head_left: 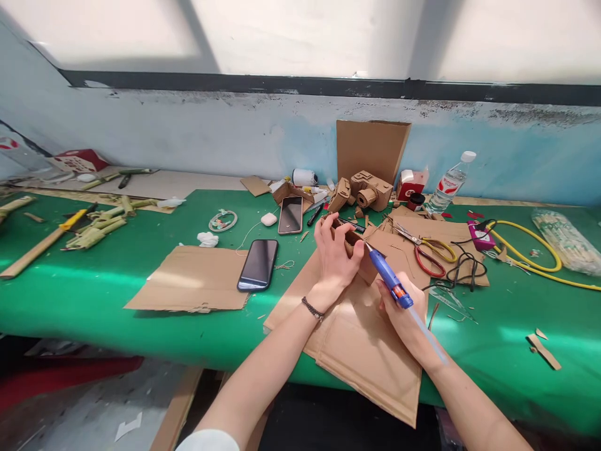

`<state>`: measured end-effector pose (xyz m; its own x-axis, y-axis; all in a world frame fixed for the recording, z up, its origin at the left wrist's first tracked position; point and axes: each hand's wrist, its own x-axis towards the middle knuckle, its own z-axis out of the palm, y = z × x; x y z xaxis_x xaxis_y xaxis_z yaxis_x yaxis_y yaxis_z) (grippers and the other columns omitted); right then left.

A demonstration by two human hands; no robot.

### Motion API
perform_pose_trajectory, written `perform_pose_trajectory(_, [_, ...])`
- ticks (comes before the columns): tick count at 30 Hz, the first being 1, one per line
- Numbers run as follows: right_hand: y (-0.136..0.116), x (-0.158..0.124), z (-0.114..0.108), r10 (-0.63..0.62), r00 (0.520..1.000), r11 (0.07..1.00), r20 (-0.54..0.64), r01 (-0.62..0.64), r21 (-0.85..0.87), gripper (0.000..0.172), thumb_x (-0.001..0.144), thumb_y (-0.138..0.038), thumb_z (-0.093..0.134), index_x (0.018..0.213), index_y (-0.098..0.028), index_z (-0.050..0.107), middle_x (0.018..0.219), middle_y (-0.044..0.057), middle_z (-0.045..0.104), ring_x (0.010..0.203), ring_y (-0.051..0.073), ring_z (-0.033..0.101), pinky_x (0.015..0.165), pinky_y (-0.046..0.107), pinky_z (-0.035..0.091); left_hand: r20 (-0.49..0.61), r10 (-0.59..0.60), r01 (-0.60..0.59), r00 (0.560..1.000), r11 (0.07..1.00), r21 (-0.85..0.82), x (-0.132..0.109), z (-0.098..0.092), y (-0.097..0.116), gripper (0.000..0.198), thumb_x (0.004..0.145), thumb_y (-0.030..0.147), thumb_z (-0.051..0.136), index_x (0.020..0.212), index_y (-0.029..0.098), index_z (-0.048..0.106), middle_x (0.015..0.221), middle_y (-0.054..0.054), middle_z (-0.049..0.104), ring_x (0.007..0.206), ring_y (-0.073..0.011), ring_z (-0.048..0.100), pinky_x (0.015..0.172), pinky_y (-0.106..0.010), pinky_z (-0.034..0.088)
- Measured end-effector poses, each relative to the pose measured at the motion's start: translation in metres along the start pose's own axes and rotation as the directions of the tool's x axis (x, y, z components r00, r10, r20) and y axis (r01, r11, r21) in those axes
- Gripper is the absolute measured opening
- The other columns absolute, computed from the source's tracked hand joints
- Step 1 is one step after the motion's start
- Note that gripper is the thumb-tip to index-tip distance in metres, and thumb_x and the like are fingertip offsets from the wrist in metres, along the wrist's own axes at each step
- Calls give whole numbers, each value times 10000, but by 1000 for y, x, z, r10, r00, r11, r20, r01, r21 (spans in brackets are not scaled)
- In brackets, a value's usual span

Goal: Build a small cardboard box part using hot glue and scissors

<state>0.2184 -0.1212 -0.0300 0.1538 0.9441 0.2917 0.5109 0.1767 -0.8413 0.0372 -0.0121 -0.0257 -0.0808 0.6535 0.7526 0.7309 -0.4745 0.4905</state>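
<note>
My right hand (404,307) is wrapped round a blue hot glue gun (387,275), with a clear glue stick (429,338) jutting out of its back end. The gun's nozzle points up and left at a small folded cardboard piece (346,237). My left hand (334,252) grips that piece, its fingers over the top edge and its thumb beside the nozzle; part of the piece is hidden behind the fingers. Under both hands lies a large cardboard sheet (366,351), reaching over the table's front edge. A cardboard model camera (370,190) sits behind them.
Two phones (258,265) and a flat cardboard piece (188,279) lie to the left. On the right are scissors (429,254), a yellow cable (539,241), a purple power block (481,237) and a water bottle (451,185). A hammer-like tool (51,241) rests far left on the green table (141,225).
</note>
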Motion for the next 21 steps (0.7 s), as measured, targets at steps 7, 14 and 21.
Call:
perform_pose_trajectory(7, [-1, -3, 0, 50, 998, 998, 34, -51, 41, 445, 1084, -679, 655, 850, -308, 585, 576, -35, 680, 492, 197, 658, 527, 288, 473, 4, -4, 4, 1000, 1000, -16, 0, 0, 0, 329, 1098, 520, 589, 1284, 267, 688, 1662, -173, 540, 1622, -398, 422, 1379, -654, 360])
perform_pose_trajectory(14, [1, -4, 0, 39, 999, 999, 24, -39, 29, 454, 1084, -640, 673, 809, -320, 509, 576, -34, 662, 499, 197, 634, 513, 287, 461, -14, 29, -28, 999, 999, 38, 2, -1, 1, 330, 1123, 531, 551, 1271, 267, 681, 1625, -177, 564, 1592, -376, 479, 1380, -639, 373])
perform_pose_trajectory(21, [1, -7, 1, 47, 998, 998, 40, -48, 29, 487, 1087, -617, 681, 779, -315, 457, 582, -56, 585, 479, 171, 557, 500, 276, 432, -12, 33, -32, 999, 999, 29, 1, -2, 1, 344, 1130, 533, 533, 1272, 256, 680, 1644, -176, 554, 1593, -382, 465, 1354, -629, 405])
